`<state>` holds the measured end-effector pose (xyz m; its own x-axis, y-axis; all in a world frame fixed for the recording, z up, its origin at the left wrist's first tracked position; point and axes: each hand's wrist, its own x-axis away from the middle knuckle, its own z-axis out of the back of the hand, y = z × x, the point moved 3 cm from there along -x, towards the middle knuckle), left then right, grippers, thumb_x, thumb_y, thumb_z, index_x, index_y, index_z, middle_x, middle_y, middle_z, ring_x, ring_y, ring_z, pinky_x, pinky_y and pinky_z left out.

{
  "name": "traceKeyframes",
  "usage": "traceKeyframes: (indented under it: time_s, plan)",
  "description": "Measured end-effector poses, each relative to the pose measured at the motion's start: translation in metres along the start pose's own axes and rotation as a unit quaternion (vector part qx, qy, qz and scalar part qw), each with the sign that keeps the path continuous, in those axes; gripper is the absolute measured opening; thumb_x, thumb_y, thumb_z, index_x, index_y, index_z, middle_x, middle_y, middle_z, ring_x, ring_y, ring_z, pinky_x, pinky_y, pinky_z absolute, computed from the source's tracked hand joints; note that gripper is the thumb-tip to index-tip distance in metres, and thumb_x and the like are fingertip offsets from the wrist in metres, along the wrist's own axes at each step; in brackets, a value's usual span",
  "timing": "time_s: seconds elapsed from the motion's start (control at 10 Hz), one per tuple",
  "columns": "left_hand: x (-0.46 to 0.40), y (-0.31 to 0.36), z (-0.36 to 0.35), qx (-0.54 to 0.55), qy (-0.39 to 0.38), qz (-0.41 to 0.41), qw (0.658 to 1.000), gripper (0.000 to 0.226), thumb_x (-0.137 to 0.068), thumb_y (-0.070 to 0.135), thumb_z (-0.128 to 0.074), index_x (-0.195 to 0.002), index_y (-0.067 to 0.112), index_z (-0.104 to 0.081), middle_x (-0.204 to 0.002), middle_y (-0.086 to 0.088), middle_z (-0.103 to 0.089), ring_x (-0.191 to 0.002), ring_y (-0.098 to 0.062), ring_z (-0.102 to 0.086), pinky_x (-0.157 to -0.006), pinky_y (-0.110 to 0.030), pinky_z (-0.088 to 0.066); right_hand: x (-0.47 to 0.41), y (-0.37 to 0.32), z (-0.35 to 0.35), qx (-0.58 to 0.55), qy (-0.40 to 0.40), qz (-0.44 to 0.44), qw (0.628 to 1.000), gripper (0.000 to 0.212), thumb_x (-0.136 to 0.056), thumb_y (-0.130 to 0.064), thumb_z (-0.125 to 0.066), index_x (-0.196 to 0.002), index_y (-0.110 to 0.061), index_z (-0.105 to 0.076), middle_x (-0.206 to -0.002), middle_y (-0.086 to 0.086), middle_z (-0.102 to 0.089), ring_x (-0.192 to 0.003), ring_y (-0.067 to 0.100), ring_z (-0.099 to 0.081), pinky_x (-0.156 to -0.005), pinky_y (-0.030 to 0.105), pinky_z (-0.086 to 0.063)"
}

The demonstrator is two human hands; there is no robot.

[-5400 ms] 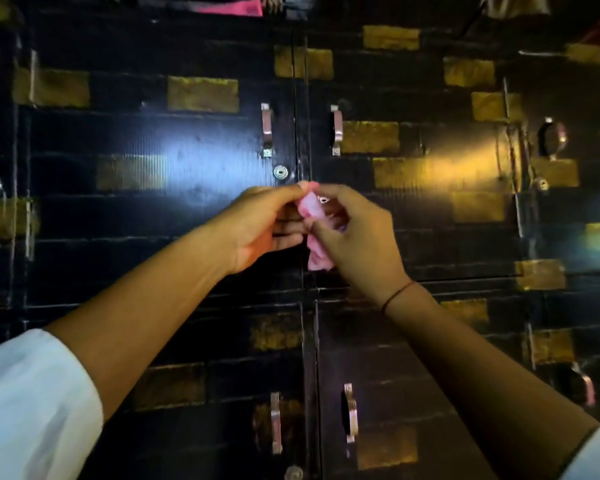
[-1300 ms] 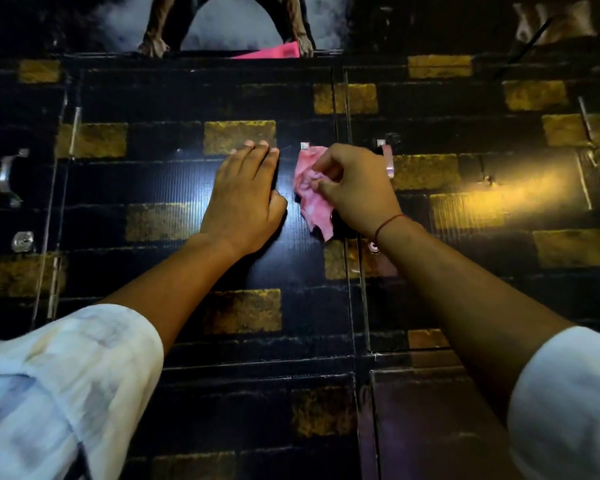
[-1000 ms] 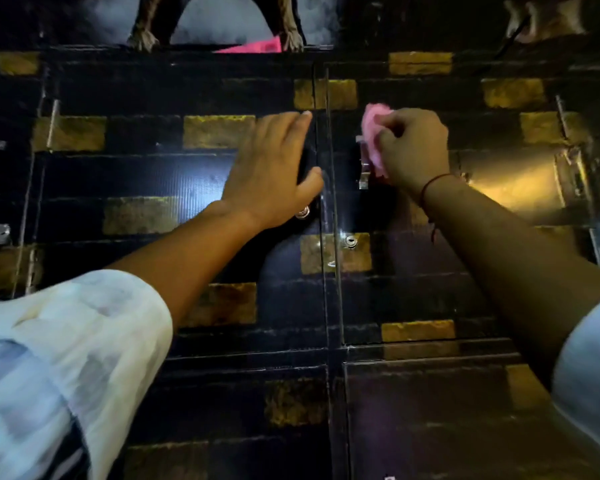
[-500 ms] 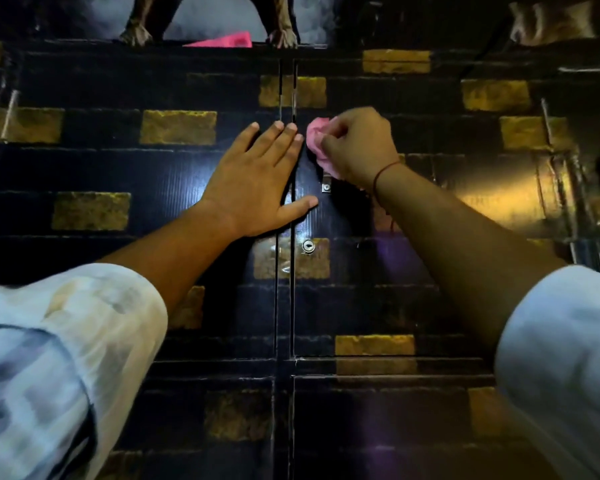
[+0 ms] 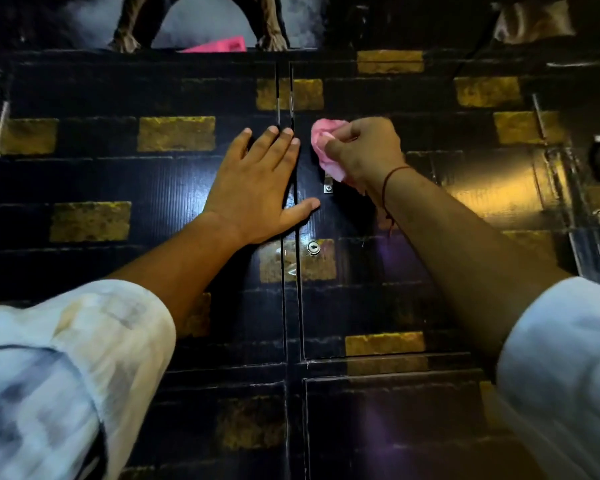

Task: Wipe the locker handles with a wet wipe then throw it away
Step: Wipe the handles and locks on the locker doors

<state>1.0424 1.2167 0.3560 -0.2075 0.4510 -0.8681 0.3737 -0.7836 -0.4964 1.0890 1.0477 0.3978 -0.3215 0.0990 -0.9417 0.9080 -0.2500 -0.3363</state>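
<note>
On the right door, my right hand (image 5: 364,152) pinches the wipe (image 5: 326,143) over the handle (image 5: 328,186); left hand (image 5: 260,187) lies flat, bracing. I'd wrap the wipe around and stroke its full length.

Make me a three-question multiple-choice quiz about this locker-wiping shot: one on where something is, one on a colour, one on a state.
1. Where does the left hand rest?
A. flat on the left locker door
B. on the keyhole
C. on the wipe

2. What colour is the wet wipe?
A. white
B. pink
C. blue

3. What state is the right hand in?
A. open and idle
B. curled, gripping the wipe
C. pressed flat on the door

Answers:
1 A, its straight fingers lie on the door.
2 B, the crumpled wipe shows pink.
3 B, its fingers bunch the wipe over the handle.
</note>
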Motion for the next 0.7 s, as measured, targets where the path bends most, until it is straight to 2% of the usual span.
traceKeyframes:
  time_s: [0.1,0.2,0.3,0.4,0.5,0.6,0.7]
  plan:
    - [0.000,0.000,0.000,0.003,0.004,-0.001,1.000,0.100,-0.092,0.079,-0.015,-0.159,0.005,-0.030,-0.165,-0.014,-0.030,-0.154,-0.029,-0.025,-0.125,-0.052,-0.016,0.000,-0.003,0.004,0.015,-0.030,0.006,0.999,0.010,-0.086,-0.026,-0.077,-0.091,-0.017,-0.077,-0.087,-0.009,-0.069,-0.083,0.004,-0.066,-0.071,0.013,-0.052]
    - [0.000,0.001,-0.001,0.008,0.004,-0.003,1.000,0.099,-0.092,0.077,-0.017,-0.158,0.005,-0.030,-0.165,-0.014,-0.031,-0.154,-0.029,-0.025,-0.125,-0.052,-0.016,0.011,-0.002,0.008,0.059,-0.033,0.058,0.996,0.014,-0.083,-0.024,-0.078,-0.097,-0.021,-0.075,-0.090,-0.011,-0.064,-0.087,0.005,-0.062,-0.080,0.017,-0.048]
    - [0.000,0.000,-0.001,0.009,0.005,-0.004,1.000,0.099,-0.093,0.077,-0.017,-0.158,0.004,-0.030,-0.165,-0.015,-0.030,-0.154,-0.029,-0.025,-0.125,-0.051,-0.016,0.028,0.003,0.012,0.083,-0.014,0.119,0.989,0.025,-0.080,-0.022,-0.078,-0.104,-0.021,-0.072,-0.083,-0.016,-0.058,-0.078,0.003,-0.056,-0.077,0.014,-0.044]
    - [0.001,0.000,-0.001,0.010,0.008,-0.003,1.000,0.099,-0.093,0.077,-0.018,-0.158,0.004,-0.031,-0.165,-0.015,-0.030,-0.154,-0.029,-0.025,-0.125,-0.051,-0.016,0.041,0.003,0.015,0.106,-0.014,0.181,0.978,0.034,-0.077,-0.017,-0.080,-0.109,-0.015,-0.070,-0.087,-0.017,-0.056,-0.069,-0.006,-0.051,-0.067,-0.003,-0.034]
    - [0.000,0.000,-0.002,0.008,0.010,-0.001,1.000,0.099,-0.093,0.078,-0.017,-0.158,0.004,-0.030,-0.165,-0.014,-0.030,-0.154,-0.028,-0.025,-0.125,-0.051,-0.016,0.047,0.009,0.014,0.124,-0.017,0.195,0.973,0.033,-0.079,-0.017,-0.081,-0.109,-0.011,-0.070,-0.091,-0.013,-0.058,-0.070,-0.006,-0.050,-0.068,-0.002,-0.034]
    - [0.000,0.000,-0.003,0.007,0.010,-0.001,1.000,0.099,-0.092,0.078,-0.017,-0.158,0.004,-0.030,-0.165,-0.014,-0.030,-0.154,-0.028,-0.025,-0.125,-0.051,-0.016,0.048,0.015,0.010,0.158,0.002,0.197,0.968,0.020,-0.083,-0.027,-0.077,-0.097,-0.013,-0.074,-0.090,0.001,-0.071,-0.078,0.010,-0.058,-0.068,0.015,-0.038]
    - [0.001,0.000,-0.003,0.008,0.013,0.002,1.000,0.100,-0.092,0.078,-0.016,-0.158,0.005,-0.030,-0.165,-0.014,-0.030,-0.154,-0.028,-0.025,-0.126,-0.051,-0.016,0.051,0.016,0.008,0.159,-0.009,0.202,0.966,0.009,-0.088,-0.026,-0.071,-0.092,-0.018,-0.075,-0.086,-0.011,-0.065,-0.078,0.008,-0.057,-0.071,0.016,-0.036]
